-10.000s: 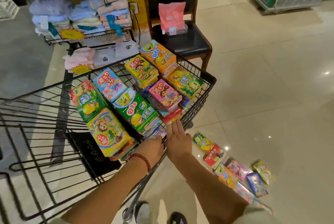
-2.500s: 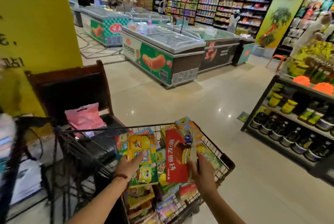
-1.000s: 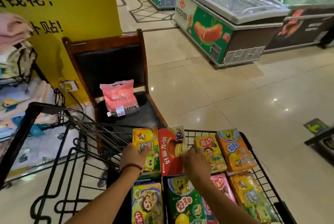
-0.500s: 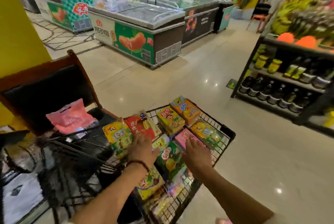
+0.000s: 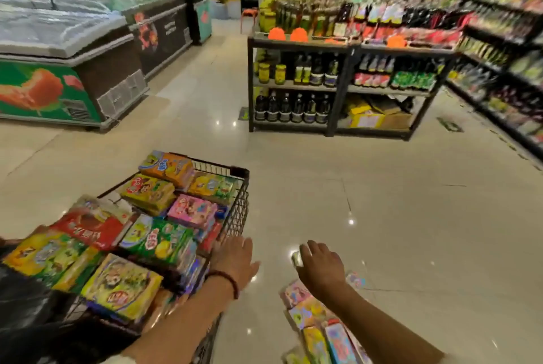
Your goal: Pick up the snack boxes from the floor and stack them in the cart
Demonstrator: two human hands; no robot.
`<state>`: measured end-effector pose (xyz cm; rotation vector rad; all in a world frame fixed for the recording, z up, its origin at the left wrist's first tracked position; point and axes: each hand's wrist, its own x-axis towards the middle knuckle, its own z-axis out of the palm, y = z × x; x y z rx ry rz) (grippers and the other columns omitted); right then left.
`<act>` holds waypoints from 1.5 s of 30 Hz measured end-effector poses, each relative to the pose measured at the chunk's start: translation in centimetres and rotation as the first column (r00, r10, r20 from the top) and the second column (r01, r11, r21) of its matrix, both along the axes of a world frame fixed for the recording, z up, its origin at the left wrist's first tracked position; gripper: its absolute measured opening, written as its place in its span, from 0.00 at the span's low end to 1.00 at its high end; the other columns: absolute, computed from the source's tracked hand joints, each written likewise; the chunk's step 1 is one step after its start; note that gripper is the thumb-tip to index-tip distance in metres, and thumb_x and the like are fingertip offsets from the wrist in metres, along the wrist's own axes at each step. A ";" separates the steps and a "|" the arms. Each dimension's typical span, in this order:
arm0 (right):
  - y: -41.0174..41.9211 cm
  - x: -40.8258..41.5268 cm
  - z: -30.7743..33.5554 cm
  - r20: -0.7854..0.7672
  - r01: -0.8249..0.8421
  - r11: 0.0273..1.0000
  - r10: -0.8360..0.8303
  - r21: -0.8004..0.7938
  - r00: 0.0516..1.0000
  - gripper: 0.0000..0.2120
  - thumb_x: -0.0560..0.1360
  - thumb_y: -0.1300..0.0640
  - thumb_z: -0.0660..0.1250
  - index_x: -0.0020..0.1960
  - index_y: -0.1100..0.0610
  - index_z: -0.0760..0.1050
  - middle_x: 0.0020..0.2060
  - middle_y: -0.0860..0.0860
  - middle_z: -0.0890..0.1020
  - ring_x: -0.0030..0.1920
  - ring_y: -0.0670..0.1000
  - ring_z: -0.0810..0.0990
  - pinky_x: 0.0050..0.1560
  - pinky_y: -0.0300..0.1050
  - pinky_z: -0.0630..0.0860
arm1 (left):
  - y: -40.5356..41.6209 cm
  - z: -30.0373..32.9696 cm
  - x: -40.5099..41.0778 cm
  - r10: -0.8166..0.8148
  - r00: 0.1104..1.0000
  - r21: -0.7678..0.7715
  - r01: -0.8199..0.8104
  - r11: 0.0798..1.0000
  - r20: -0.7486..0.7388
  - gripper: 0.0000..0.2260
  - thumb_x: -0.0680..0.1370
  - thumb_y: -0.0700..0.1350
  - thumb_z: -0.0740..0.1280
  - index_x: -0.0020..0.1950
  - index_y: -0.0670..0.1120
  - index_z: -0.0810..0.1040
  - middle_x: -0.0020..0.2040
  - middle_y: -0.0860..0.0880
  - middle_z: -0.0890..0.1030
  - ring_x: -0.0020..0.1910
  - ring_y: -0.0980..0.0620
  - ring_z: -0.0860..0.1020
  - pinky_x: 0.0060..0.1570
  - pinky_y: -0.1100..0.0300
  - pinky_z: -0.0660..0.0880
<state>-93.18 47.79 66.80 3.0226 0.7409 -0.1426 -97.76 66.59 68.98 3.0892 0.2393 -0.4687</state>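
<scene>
A black wire cart (image 5: 238,210) at lower left holds several colourful snack boxes laid flat, among them a red box (image 5: 88,228), a green box (image 5: 155,238) and a pink box (image 5: 191,210). More snack boxes (image 5: 320,325) lie on the floor at the bottom, right of the cart. My left hand (image 5: 235,257), with a bead bracelet on the wrist, hovers by the cart's right rim, fingers spread and holding nothing. My right hand (image 5: 318,266) is out over the floor boxes, fingers relaxed and empty.
Chest freezers (image 5: 88,69) line the left side. A dark shelf unit of bottles and jars (image 5: 332,84) stands ahead, and long shelves (image 5: 505,40) run along the right. Shiny tiled floor (image 5: 382,202) lies between them.
Both hands have left the boxes in the cart and swung right, the right hand now over the boxes on the floor. The view has turned right, away from the chair.
</scene>
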 end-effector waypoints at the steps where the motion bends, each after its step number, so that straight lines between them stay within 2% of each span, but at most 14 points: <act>1: -1.6 0.1 -0.8 -0.029 0.036 0.999 -0.035 0.013 0.999 0.25 0.45 0.46 0.82 0.38 0.55 0.80 0.34 0.50 0.79 0.31 0.53 0.79 0.22 0.43 0.70 | -1.3 -0.4 0.2 -0.031 0.999 -0.009 0.031 0.999 -0.016 0.22 0.79 0.58 0.57 0.67 0.47 0.65 0.66 0.47 0.70 0.65 0.47 0.68 0.64 0.49 0.65; 5: -7.0 -0.3 -2.7 -0.117 0.126 0.992 -0.121 0.029 0.986 0.28 0.40 0.47 0.82 0.37 0.54 0.80 0.32 0.50 0.79 0.29 0.52 0.78 0.21 0.42 0.69 | -6.0 -2.2 0.7 -0.099 0.992 -0.057 0.094 0.994 -0.079 0.22 0.79 0.58 0.56 0.68 0.47 0.65 0.66 0.47 0.69 0.65 0.45 0.68 0.63 0.49 0.65; 7: -9.6 -0.9 -2.4 -0.216 0.103 0.992 -0.117 -0.075 0.969 0.29 0.54 0.45 0.80 0.51 0.57 0.80 0.44 0.54 0.80 0.42 0.56 0.81 0.33 0.48 0.76 | -8.5 -3.1 0.8 -0.108 0.988 -0.075 0.100 0.992 -0.115 0.21 0.79 0.58 0.56 0.68 0.47 0.65 0.66 0.46 0.69 0.65 0.46 0.69 0.63 0.50 0.66; 9: -12.0 -1.0 -3.4 -0.253 0.109 0.989 -0.131 -0.098 0.958 0.27 0.75 0.46 0.64 0.69 0.57 0.66 0.63 0.56 0.72 0.62 0.57 0.72 0.54 0.50 0.73 | -10.7 -4.2 0.8 -0.085 0.984 -0.096 0.070 0.993 -0.159 0.21 0.79 0.57 0.56 0.69 0.47 0.64 0.66 0.47 0.70 0.65 0.47 0.69 0.63 0.51 0.66; 11: -14.5 -0.8 -4.9 -0.296 0.087 0.989 -0.119 -0.118 0.948 0.25 0.79 0.48 0.58 0.73 0.57 0.60 0.68 0.55 0.67 0.67 0.56 0.67 0.58 0.49 0.70 | -12.9 -5.9 0.6 -0.044 0.976 -0.111 0.021 0.994 -0.215 0.22 0.79 0.56 0.57 0.70 0.47 0.63 0.67 0.47 0.69 0.65 0.47 0.69 0.63 0.51 0.67; 13: -16.7 -0.9 -6.2 -0.371 0.068 0.991 -0.105 -0.112 0.923 0.27 0.75 0.46 0.64 0.70 0.57 0.66 0.63 0.55 0.72 0.62 0.57 0.72 0.52 0.51 0.73 | -15.0 -7.8 0.3 -0.010 0.961 -0.106 -0.020 0.994 -0.276 0.22 0.79 0.56 0.57 0.70 0.48 0.63 0.67 0.47 0.69 0.66 0.47 0.69 0.63 0.52 0.66; 16: -19.7 -0.6 -9.7 -0.408 -0.001 0.989 -0.061 -0.151 0.911 0.30 0.48 0.40 0.81 0.45 0.54 0.82 0.39 0.52 0.81 0.36 0.54 0.81 0.24 0.49 0.74 | -17.9 -10.9 -0.2 0.034 0.931 -0.085 -0.069 0.994 -0.363 0.22 0.79 0.57 0.56 0.69 0.47 0.64 0.67 0.46 0.70 0.65 0.45 0.69 0.63 0.51 0.66; 18: -21.4 -0.3 -11.6 -0.484 -0.044 0.979 -0.058 -0.198 0.873 0.30 0.58 0.41 0.78 0.54 0.56 0.80 0.48 0.54 0.81 0.45 0.56 0.81 0.35 0.52 0.78 | -19.6 -13.4 -0.6 0.077 0.909 -0.097 -0.127 0.987 -0.410 0.23 0.79 0.58 0.56 0.69 0.47 0.64 0.66 0.46 0.71 0.65 0.46 0.70 0.63 0.52 0.66; 20: -22.7 -0.2 -13.4 -0.545 -0.056 0.982 -0.054 -0.182 0.836 0.27 0.76 0.45 0.63 0.71 0.57 0.65 0.63 0.55 0.72 0.62 0.58 0.72 0.55 0.52 0.74 | -20.8 -15.7 -1.3 0.131 0.884 -0.133 -0.211 0.968 -0.449 0.23 0.79 0.58 0.55 0.71 0.47 0.63 0.67 0.47 0.70 0.64 0.47 0.71 0.62 0.53 0.68; 21: -23.2 -0.2 -14.9 -0.530 -0.076 0.981 -0.031 -0.179 0.847 0.26 0.78 0.47 0.59 0.73 0.57 0.60 0.66 0.55 0.69 0.66 0.58 0.68 0.58 0.50 0.71 | -21.2 -17.0 -1.8 0.157 0.871 -0.144 -0.250 0.958 -0.466 0.24 0.79 0.58 0.55 0.71 0.47 0.63 0.67 0.47 0.70 0.64 0.47 0.71 0.62 0.54 0.69; 25: -23.0 0.5 -20.3 -0.589 -0.043 0.986 -0.061 -0.160 0.806 0.28 0.71 0.44 0.70 0.66 0.58 0.72 0.59 0.57 0.76 0.55 0.57 0.78 0.46 0.51 0.77 | -21.8 -23.4 -3.3 0.244 0.801 -0.149 -0.379 0.913 -0.546 0.25 0.79 0.60 0.54 0.71 0.47 0.62 0.69 0.47 0.69 0.66 0.47 0.69 0.63 0.54 0.68; 30: -21.9 0.9 -32.4 -0.621 -0.080 0.986 -0.030 -0.148 0.783 0.26 0.81 0.47 0.54 0.74 0.57 0.56 0.69 0.54 0.66 0.65 0.55 0.68 0.57 0.46 0.71 | -21.7 -34.6 -3.6 0.284 0.746 -0.126 -0.440 0.889 -0.602 0.27 0.79 0.62 0.54 0.71 0.46 0.62 0.68 0.46 0.70 0.65 0.46 0.70 0.62 0.55 0.69; 40: -18.8 1.7 -57.4 -0.680 0.028 0.976 -0.170 -0.216 0.714 0.24 0.79 0.46 0.57 0.70 0.59 0.60 0.65 0.54 0.69 0.65 0.55 0.69 0.56 0.49 0.72 | -21.4 -60.1 -3.1 0.396 0.641 -0.137 -0.619 0.773 -0.658 0.31 0.77 0.63 0.59 0.70 0.41 0.64 0.68 0.42 0.70 0.65 0.44 0.71 0.61 0.54 0.70; 45: -17.7 2.3 -66.4 -0.693 0.161 0.963 -0.268 -0.217 0.670 0.21 0.79 0.50 0.60 0.66 0.61 0.65 0.62 0.57 0.70 0.63 0.57 0.71 0.56 0.49 0.72 | -21.8 -68.7 -3.1 0.499 0.580 -0.116 -0.719 0.685 -0.644 0.32 0.72 0.66 0.64 0.62 0.40 0.70 0.60 0.41 0.75 0.58 0.43 0.75 0.52 0.54 0.72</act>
